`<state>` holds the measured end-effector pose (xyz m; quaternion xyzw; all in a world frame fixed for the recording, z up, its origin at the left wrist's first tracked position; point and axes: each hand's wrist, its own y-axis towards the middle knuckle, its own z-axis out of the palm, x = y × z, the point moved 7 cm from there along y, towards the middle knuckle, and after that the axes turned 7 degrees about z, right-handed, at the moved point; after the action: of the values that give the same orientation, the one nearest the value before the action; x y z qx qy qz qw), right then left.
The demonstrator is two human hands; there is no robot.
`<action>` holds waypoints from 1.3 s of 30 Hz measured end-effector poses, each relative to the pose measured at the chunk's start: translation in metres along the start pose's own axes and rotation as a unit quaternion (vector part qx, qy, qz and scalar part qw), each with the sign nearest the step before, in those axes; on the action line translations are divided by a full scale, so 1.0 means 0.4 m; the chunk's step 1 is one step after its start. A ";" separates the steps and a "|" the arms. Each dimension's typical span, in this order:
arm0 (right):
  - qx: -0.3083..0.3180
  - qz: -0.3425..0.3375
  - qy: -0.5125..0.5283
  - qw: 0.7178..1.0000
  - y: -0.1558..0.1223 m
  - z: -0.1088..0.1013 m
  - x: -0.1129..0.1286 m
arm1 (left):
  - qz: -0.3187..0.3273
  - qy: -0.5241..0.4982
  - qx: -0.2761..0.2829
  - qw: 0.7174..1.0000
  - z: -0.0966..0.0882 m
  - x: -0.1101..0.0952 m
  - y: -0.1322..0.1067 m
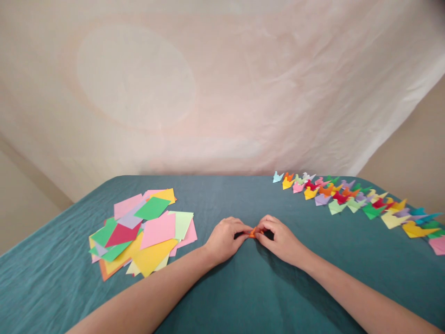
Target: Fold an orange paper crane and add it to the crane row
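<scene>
My left hand [225, 239] and my right hand [280, 239] meet at the middle of the teal tablecloth [243, 297], fingers pinched together on a small folded orange paper [253, 232]. Most of that paper is hidden between my fingertips, and only an orange sliver shows. Both hands rest low on the cloth, forearms stretching back toward me.
A loose pile of coloured paper squares [142, 232] lies to the left of my hands. Several small folded paper figures [354, 200] in many colours stand in rows along the right side. A pale sheet [222, 93] hangs behind the table.
</scene>
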<state>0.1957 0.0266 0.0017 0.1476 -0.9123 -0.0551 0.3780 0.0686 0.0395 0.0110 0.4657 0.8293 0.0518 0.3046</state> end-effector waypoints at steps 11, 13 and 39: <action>-0.008 0.004 -0.005 1.000 -0.002 0.000 -0.002 | 0.070 0.111 0.058 0.990 -0.026 -0.050 -0.020; -0.012 0.006 -0.009 1.000 -0.002 0.000 -0.002 | 0.067 0.132 0.068 0.987 -0.032 -0.046 -0.020; -0.016 -0.018 -0.009 1.000 -0.004 -0.001 -0.005 | 0.139 0.283 0.117 0.942 0.009 -0.102 -0.034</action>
<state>0.1976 0.0258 0.0004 0.1572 -0.9119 -0.0781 0.3709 0.0761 -0.0018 0.0217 0.5747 0.8086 0.1259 -0.0094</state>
